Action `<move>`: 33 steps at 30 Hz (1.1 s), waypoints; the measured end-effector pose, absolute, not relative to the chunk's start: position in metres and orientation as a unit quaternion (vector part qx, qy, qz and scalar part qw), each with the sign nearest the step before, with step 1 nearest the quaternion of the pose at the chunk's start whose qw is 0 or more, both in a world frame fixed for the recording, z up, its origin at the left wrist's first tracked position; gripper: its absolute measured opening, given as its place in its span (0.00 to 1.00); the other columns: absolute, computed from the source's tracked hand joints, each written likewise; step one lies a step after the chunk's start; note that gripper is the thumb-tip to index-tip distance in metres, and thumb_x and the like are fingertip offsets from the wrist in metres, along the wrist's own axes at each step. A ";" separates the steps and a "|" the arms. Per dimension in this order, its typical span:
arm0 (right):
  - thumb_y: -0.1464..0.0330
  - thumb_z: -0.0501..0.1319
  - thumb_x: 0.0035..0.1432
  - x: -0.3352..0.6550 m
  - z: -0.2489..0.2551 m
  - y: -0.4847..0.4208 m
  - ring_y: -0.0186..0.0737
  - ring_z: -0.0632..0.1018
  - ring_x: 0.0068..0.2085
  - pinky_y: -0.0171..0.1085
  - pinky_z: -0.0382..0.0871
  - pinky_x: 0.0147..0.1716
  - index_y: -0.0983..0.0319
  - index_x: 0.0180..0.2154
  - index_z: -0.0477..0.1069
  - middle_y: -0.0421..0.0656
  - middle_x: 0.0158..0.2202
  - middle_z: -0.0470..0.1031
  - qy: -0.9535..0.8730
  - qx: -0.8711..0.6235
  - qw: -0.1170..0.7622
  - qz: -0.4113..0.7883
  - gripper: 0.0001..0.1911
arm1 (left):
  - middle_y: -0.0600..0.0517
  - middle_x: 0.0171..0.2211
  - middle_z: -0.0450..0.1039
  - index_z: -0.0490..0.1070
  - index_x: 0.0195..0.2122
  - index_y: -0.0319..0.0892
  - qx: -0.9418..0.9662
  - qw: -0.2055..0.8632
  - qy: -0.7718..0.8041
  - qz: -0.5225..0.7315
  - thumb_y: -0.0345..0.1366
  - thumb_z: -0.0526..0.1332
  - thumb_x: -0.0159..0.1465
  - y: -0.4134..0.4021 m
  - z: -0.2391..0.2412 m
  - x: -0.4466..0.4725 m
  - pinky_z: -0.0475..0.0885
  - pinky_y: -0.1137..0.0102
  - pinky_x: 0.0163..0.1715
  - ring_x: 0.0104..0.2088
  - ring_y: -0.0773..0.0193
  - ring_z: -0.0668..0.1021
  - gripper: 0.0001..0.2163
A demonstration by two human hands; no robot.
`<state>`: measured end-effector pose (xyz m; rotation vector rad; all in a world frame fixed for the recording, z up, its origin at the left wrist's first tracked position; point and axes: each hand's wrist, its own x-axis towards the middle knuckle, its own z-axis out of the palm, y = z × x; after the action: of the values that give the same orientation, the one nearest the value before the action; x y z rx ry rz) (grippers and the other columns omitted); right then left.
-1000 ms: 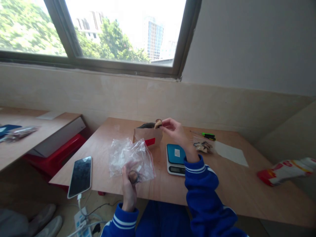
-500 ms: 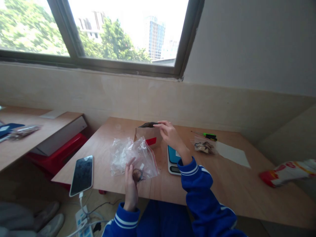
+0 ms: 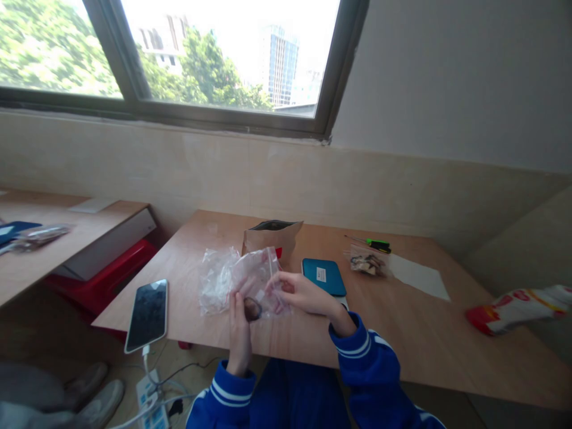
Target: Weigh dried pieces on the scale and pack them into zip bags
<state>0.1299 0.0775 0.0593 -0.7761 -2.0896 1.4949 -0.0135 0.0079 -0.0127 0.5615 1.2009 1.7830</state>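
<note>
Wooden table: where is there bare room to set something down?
Free: between right sleeve, white sheet and bottle; a smaller patch between phone and clear plastic. Crowded: around left hand, right hand and paper pouch.

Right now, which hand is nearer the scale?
Right: the right hand is by the near side of the scale; the left hand is farther left, at the plastic bag.

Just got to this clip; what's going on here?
A person in blue sleeves has both hands at a clear plastic bag: the left hand at its near side, beside a brown piece, the right hand at its right side. Behind it, a brown paper pouch stands open. A blue-topped scale sits to the right, partly hidden by the right arm.
</note>
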 end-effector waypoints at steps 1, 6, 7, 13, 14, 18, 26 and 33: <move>0.63 0.59 0.59 0.128 0.055 0.075 0.34 0.77 0.29 0.32 0.71 0.28 0.62 0.42 0.69 0.41 0.33 0.74 -0.761 -0.288 0.211 0.542 0.12 | 0.47 0.49 0.73 0.71 0.47 0.47 0.237 0.430 0.495 0.717 0.49 0.60 0.58 0.009 -0.013 -0.013 0.69 0.65 0.49 0.52 0.57 0.72 0.18; 0.64 0.61 0.57 0.119 0.035 0.070 0.30 0.72 0.22 0.31 0.68 0.23 0.57 0.56 0.60 0.37 0.30 0.71 -0.770 -0.275 0.140 0.558 0.26 | 0.49 0.47 0.74 0.73 0.43 0.46 0.279 0.427 0.500 0.700 0.45 0.61 0.58 0.013 -0.014 -0.008 0.65 0.64 0.55 0.54 0.58 0.71 0.14; 0.65 0.62 0.57 0.117 0.031 0.070 0.30 0.72 0.24 0.31 0.69 0.26 0.57 0.56 0.61 0.38 0.32 0.71 -0.783 -0.271 0.150 0.540 0.25 | 0.49 0.48 0.74 0.74 0.43 0.45 0.282 0.428 0.499 0.698 0.44 0.61 0.59 0.013 -0.015 -0.008 0.65 0.65 0.55 0.54 0.58 0.71 0.14; 0.63 0.64 0.54 0.117 0.029 0.070 0.35 0.72 0.33 0.35 0.69 0.37 0.60 0.43 0.71 0.40 0.35 0.71 -0.803 -0.261 0.217 0.490 0.14 | 0.48 0.47 0.75 0.74 0.44 0.45 0.312 0.411 0.510 0.688 0.46 0.60 0.60 0.013 -0.013 -0.010 0.68 0.65 0.52 0.53 0.58 0.72 0.15; 0.62 0.65 0.53 0.120 0.032 0.072 0.36 0.72 0.34 0.36 0.69 0.38 0.60 0.40 0.71 0.40 0.35 0.72 -0.798 -0.269 0.225 0.491 0.13 | 0.48 0.46 0.75 0.74 0.45 0.44 0.308 0.414 0.512 0.686 0.47 0.59 0.60 0.013 -0.012 -0.011 0.70 0.66 0.50 0.52 0.58 0.73 0.16; 0.60 0.65 0.53 0.133 0.048 0.085 0.39 0.75 0.39 0.39 0.70 0.44 0.63 0.34 0.71 0.42 0.36 0.73 -0.766 -0.263 0.264 0.524 0.13 | 0.47 0.49 0.73 0.71 0.48 0.44 0.292 0.433 0.506 0.686 0.50 0.55 0.62 0.013 -0.006 -0.023 0.73 0.69 0.41 0.48 0.59 0.76 0.19; 0.60 0.68 0.49 0.127 0.068 0.115 0.37 0.77 0.39 0.39 0.71 0.44 0.63 0.34 0.69 0.42 0.36 0.75 -0.712 -0.245 0.324 0.572 0.16 | 0.42 0.53 0.70 0.63 0.56 0.47 0.251 0.468 0.481 0.698 0.53 0.54 0.61 0.018 0.004 -0.038 0.74 0.69 0.31 0.34 0.63 0.80 0.25; 0.58 0.66 0.50 0.126 0.094 0.145 0.35 0.76 0.35 0.35 0.71 0.36 0.61 0.35 0.70 0.42 0.34 0.76 -0.674 -0.324 0.531 0.398 0.16 | 0.41 0.52 0.71 0.61 0.57 0.46 0.252 0.462 0.487 0.697 0.53 0.53 0.62 0.017 -0.003 -0.046 0.74 0.70 0.28 0.34 0.61 0.80 0.26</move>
<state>0.1261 0.1452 0.0937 -0.7730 -1.6087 0.9495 -0.0461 0.0166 -0.0026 0.6194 1.1978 1.7140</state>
